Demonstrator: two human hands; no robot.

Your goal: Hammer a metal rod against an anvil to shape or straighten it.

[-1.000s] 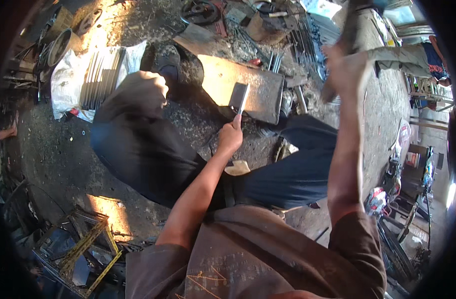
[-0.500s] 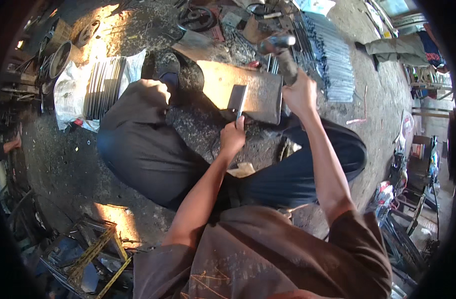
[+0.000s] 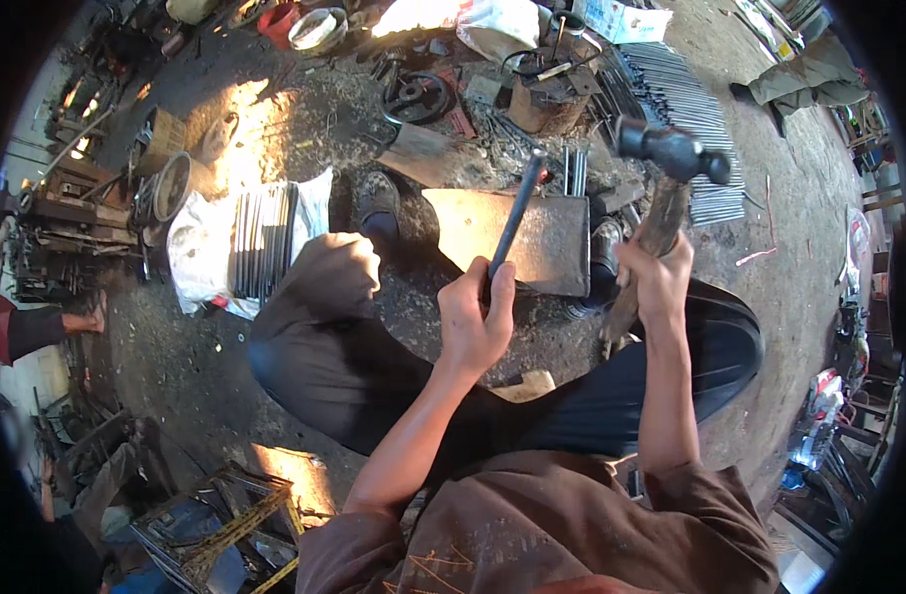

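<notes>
1 dark metal rod (image 3: 518, 220), 1 hammer (image 3: 668, 203): held up in the head view by a person in a brown shirt (image 3: 562, 510) and dark trousers (image 3: 324, 361), knees apart over a workshop floor (image 3: 790, 223).
Left hand (image 3: 478, 322): thumb and fingers closed around the rod's lower end.
Rod: slanting up and to the right across a metal plate (image 3: 562, 238), its tip seen past the plate's far edge; its height over the plate cannot be told.
Right hand (image 3: 659, 277): fingers wrapped around the hammer's wooden handle, the butt jutting out below the fist.
Hammer head (image 3: 661, 148): up, seen beyond the plate's far right corner, well apart from the rod.
Plate: sunlit toward its left edge, shaded toward its right, between 2 dark shoes (image 3: 379, 203).
Far edge of the plate: a few slim rods (image 3: 575, 170) just beyond, near the right corner.
White sack (image 3: 198, 252): well left of the plate, bearing a batch of rods (image 3: 260, 243) side by side.
Floor beyond the far right corner: a long row of grey rods (image 3: 705, 148).
Floor beyond the far edge: a black handwheel (image 3: 415, 97).
Floor's left edge: another person's bare foot (image 3: 99, 312).
Floor's upper right corner: 1 more person's trousered legs (image 3: 814, 79).
</notes>
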